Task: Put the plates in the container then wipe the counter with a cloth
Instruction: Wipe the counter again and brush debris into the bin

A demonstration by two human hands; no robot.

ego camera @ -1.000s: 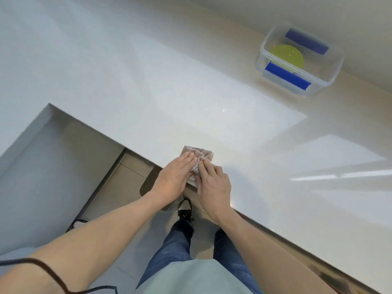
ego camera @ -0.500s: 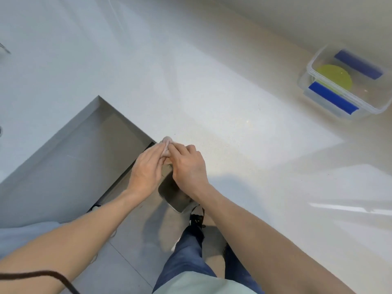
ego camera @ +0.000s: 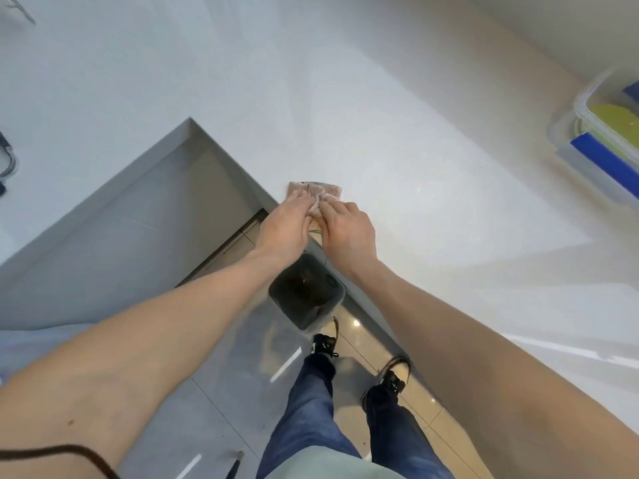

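Note:
A small pinkish-brown cloth (ego camera: 316, 191) lies flat on the white counter (ego camera: 397, 133), right at the inner corner of its front edge. My left hand (ego camera: 285, 224) and my right hand (ego camera: 347, 233) press side by side on the near part of the cloth, fingertips on it. At the far right edge stands a clear plastic container (ego camera: 587, 133) with blue clips. A yellow-green plate (ego camera: 612, 115) lies inside it, partly cut off by the frame.
Below the counter edge a dark bin (ego camera: 306, 293) stands on the tiled floor, just under my hands. My legs and shoes are beside it. A grey cabinet side (ego camera: 121, 219) runs along the left. A dark object (ego camera: 5, 157) sits at the far left.
Both hands have slid the cloth along the counter's front edge to the inner corner. The view has swung left, so the container now sits at the right edge.

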